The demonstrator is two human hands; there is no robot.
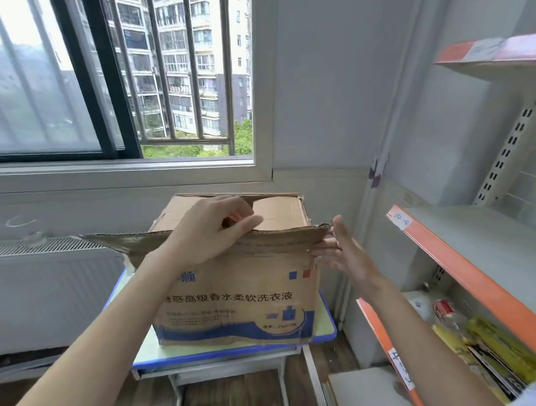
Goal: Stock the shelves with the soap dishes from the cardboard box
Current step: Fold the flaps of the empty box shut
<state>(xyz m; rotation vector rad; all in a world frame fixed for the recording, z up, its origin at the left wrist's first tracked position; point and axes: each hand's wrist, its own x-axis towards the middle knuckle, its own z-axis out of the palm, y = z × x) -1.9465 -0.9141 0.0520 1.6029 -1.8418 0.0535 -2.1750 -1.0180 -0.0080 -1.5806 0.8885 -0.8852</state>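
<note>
Daylight is coming through a barred window (116, 77) behind the brown cardboard box with blue printing (233, 295), which we are taking as our landmark. That box is sitting on a small pale green table with a blue rim (162, 355), and a white radiator (51, 286) is standing against the wall to the left of the box.

We are reaching both bare arms toward the box. Our left hand (210, 232) is gripping the top edge of the near flap (262, 242), fingers curled over it and thumb lying along the edge, holding the flap upright. Our right hand (343, 255) is hovering at the right end of that same flap with fingers straight and spread; it is holding nothing, and the fingertips are just at the flap's corner. Behind the near flap, another flap (279, 211) is lying closed over the far part of the box, so we cannot see inside, and no soap dishes are showing.

Right of the box, grey metal shelves with orange front edges (463, 256) are standing against the wall. On a lower shelf, below and right of the box, yellow packets (493, 346) and a red-capped bottle (446, 312) are lying.
</note>
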